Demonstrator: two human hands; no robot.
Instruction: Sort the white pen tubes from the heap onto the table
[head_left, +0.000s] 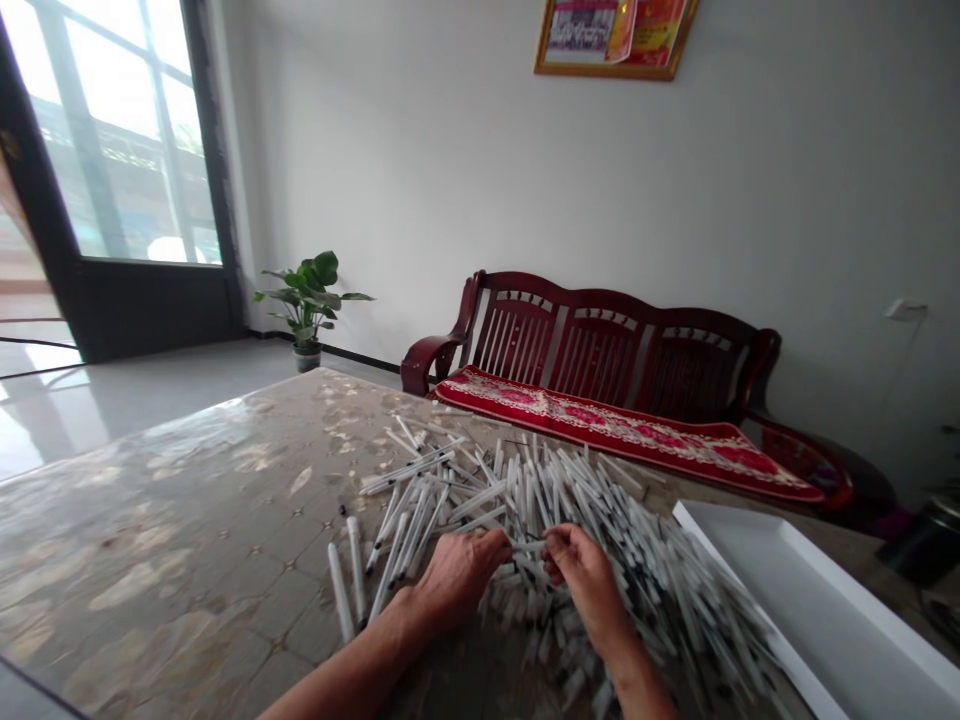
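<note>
Between my two hands is a whitish pen [528,546], held level above the heap. My left hand [466,562] is closed around its left end, and the fingers of my right hand [583,568] pinch the other end. Both ends of the pen are hidden by fingers. Behind and to the right lies a large pile of pens [551,490] with pale barrels and dark tips. Small pale pieces [525,612], perhaps pen caps, are heaped under my hands, too blurred to make out. A few single pens [340,592] lie left of my left forearm.
A white shallow tray [757,595] stands at the table's right. The table [217,540] has a patterned, shiny cover. Past it are a dark red wooden bench [600,345] with a red floral mat [622,425], a potted plant [307,295] and a glazed door [142,290].
</note>
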